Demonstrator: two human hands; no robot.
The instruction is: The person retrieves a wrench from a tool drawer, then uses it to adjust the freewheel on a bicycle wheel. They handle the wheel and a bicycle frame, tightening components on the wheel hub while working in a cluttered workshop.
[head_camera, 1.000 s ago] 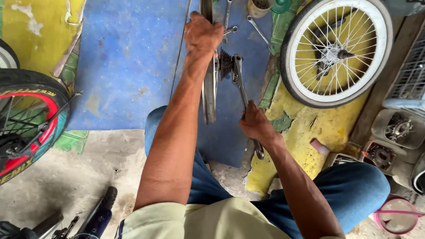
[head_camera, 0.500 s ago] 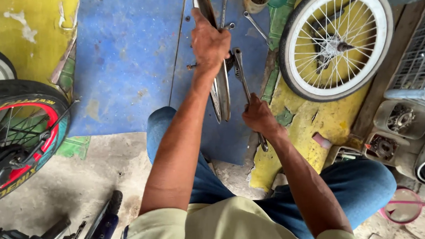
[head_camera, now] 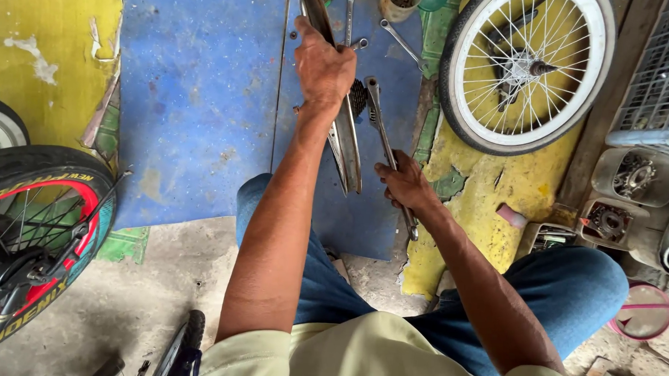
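**Rim upright, wrench set on the hub**

Workshop floor with blue and yellow mats (head_camera: 195,107) lies under both hands. Left hand (head_camera: 323,69) is wrapped around the top of a bare metal rim (head_camera: 345,147), which stands on edge; a second ago the rim leaned lower and the hand sat nearer its middle, so the rim has been raised and steadied. Right hand (head_camera: 406,185) is closed around the handle of a long wrench (head_camera: 385,149), whose head meets the sprocket (head_camera: 359,97) just right of the left hand; its grip looks unchanged. Beyond the left hand lie spanners (head_camera: 401,40) and a tin (head_camera: 400,3). Right of the wrench stands a white-tyred wheel (head_camera: 526,68); far left, a red-rimmed wheel (head_camera: 24,242).
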